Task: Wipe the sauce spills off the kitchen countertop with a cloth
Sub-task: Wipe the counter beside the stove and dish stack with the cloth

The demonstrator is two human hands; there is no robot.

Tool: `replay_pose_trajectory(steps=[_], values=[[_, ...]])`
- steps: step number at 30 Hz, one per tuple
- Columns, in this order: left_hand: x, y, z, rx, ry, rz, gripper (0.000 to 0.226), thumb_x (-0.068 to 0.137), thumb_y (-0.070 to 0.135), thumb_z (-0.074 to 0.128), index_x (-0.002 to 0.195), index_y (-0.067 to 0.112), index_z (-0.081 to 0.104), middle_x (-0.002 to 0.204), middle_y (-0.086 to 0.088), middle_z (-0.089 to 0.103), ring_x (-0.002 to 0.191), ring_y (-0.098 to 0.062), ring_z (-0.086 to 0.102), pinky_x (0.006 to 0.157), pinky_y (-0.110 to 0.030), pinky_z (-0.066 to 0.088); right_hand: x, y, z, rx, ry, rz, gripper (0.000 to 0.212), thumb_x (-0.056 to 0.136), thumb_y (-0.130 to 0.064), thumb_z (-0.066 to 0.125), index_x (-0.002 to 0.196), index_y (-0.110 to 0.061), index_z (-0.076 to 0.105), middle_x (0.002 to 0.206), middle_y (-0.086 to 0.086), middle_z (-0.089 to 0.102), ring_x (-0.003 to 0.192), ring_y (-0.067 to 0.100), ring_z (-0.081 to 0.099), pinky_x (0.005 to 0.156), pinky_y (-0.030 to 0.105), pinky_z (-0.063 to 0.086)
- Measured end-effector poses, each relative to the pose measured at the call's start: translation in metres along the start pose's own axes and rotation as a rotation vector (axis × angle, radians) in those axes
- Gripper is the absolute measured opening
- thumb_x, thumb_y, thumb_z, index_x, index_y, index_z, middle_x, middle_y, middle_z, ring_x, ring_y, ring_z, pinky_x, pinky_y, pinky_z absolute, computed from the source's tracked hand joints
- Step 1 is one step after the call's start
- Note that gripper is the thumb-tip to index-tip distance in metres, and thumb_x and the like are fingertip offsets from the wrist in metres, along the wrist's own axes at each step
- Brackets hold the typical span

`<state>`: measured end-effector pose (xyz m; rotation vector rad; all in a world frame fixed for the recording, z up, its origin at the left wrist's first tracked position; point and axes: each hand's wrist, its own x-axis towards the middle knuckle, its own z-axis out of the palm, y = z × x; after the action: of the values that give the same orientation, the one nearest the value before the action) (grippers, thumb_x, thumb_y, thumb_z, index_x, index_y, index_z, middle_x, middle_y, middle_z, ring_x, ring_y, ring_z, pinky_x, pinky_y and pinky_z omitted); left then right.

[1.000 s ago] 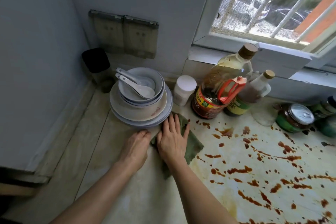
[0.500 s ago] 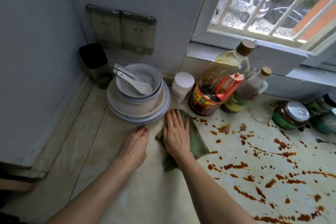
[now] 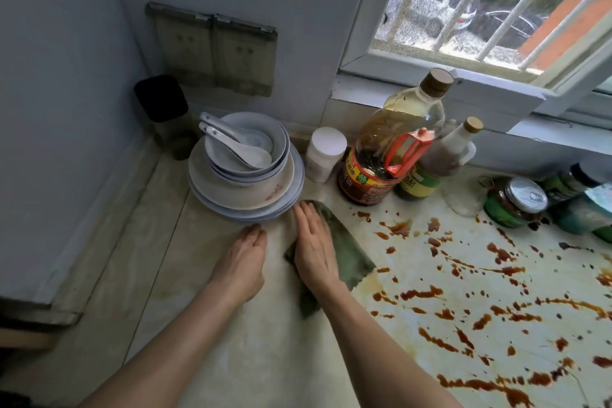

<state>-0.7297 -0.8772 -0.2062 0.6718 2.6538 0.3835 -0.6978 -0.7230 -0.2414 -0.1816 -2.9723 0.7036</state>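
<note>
A green cloth (image 3: 347, 252) lies flat on the pale countertop (image 3: 251, 351), just right of a stack of dishes. My right hand (image 3: 313, 248) presses down on the cloth with the fingers straight and together, pointing away from me. My left hand (image 3: 243, 262) rests flat on the bare countertop beside it, holding nothing. Brown sauce spills (image 3: 490, 315) cover the countertop to the right of the cloth, as streaks and drops. A yellowish smear (image 3: 371, 285) shows at the cloth's right edge.
A stack of plates and bowls with two white spoons (image 3: 245, 172) stands just beyond my hands. Behind the cloth are a white jar (image 3: 326, 154), a large oil bottle (image 3: 390, 149) and a smaller bottle (image 3: 433, 166). Jars (image 3: 516, 202) line the wall at right. A window is above.
My right hand has slid the cloth slightly right and towards me, away from the plates. The left hand has flattened and stayed beside it. The view has shifted a little.
</note>
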Motion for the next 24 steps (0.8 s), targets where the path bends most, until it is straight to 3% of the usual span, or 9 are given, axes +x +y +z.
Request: replay_pose_trajectory(steps=[4,10,13,15,17,20,22,24], values=[[0.001,-0.003,-0.001,-0.007,-0.037,-0.004,0.068,0.085,-0.003,0.036,0.149,0.006,0.017,0.159,-0.008,0.01,0.147,-0.019,0.009,0.118,-0.026,0.015,-0.014,0.022,-0.007,0.026,0.011,0.123,0.049,0.103,-0.013,0.022,0.152,-0.014,0.02,0.16,0.004,0.015,0.147,0.013,0.008,0.118,0.023,0.0],[0.002,0.0,-0.001,-0.024,-0.043,-0.011,0.069,0.085,-0.004,0.035,0.15,0.005,0.015,0.16,-0.007,0.009,0.147,-0.018,0.008,0.116,-0.025,0.015,-0.062,0.035,-0.02,0.032,0.184,0.296,0.051,0.095,0.003,0.034,0.144,-0.012,0.039,0.154,0.006,0.032,0.141,0.016,0.026,0.115,0.021,0.009],[0.001,-0.001,0.0,-0.022,-0.048,-0.008,0.07,0.085,-0.004,0.036,0.15,0.005,0.013,0.16,-0.007,0.008,0.147,-0.019,0.006,0.118,-0.026,0.014,-0.062,0.013,-0.019,0.048,0.198,0.211,0.059,0.087,0.011,0.041,0.143,-0.009,0.04,0.153,0.008,0.033,0.143,0.017,0.025,0.117,0.022,0.014],[0.002,-0.004,0.001,-0.015,-0.055,0.001,0.071,0.084,-0.003,0.037,0.15,0.005,0.013,0.16,-0.008,0.007,0.147,-0.019,0.005,0.119,-0.027,0.014,-0.062,-0.007,-0.013,0.069,0.164,0.079,0.048,0.09,0.002,0.052,0.138,-0.007,0.046,0.152,0.009,0.034,0.144,0.019,0.024,0.118,0.03,0.022],[0.003,-0.006,0.001,-0.009,-0.061,0.009,0.071,0.084,-0.003,0.038,0.15,0.005,0.014,0.16,-0.008,0.007,0.147,-0.019,0.006,0.119,-0.028,0.015,-0.065,-0.013,-0.007,-0.053,0.137,0.062,0.042,0.094,-0.02,0.055,0.134,-0.01,0.051,0.151,0.008,0.036,0.145,0.024,0.023,0.116,0.04,0.026],[0.004,-0.008,0.0,-0.003,-0.062,0.008,0.07,0.084,-0.002,0.038,0.15,0.007,0.016,0.16,-0.006,0.009,0.147,-0.018,0.008,0.118,-0.026,0.015,-0.079,0.004,-0.007,-0.286,0.005,0.218,0.054,0.098,-0.053,0.027,0.148,-0.034,0.028,0.159,-0.009,0.014,0.148,0.019,-0.001,0.118,0.05,0.004],[0.004,-0.01,0.002,-0.01,-0.07,0.006,0.07,0.084,-0.002,0.037,0.15,0.008,0.016,0.16,-0.005,0.009,0.147,-0.017,0.009,0.118,-0.026,0.015,-0.091,0.023,-0.009,-0.307,-0.023,0.295,0.054,0.098,-0.056,0.016,0.15,-0.042,0.011,0.158,-0.015,0.0,0.147,0.016,-0.01,0.118,0.05,-0.006],[0.004,-0.009,0.003,-0.012,-0.073,-0.004,0.07,0.085,-0.001,0.038,0.15,0.008,0.016,0.16,-0.004,0.008,0.147,-0.016,0.009,0.118,-0.027,0.016,-0.097,0.032,-0.015,-0.278,0.007,0.339,0.051,0.101,-0.048,0.024,0.151,-0.039,0.017,0.159,-0.012,0.007,0.148,0.018,-0.003,0.12,0.046,0.0]])
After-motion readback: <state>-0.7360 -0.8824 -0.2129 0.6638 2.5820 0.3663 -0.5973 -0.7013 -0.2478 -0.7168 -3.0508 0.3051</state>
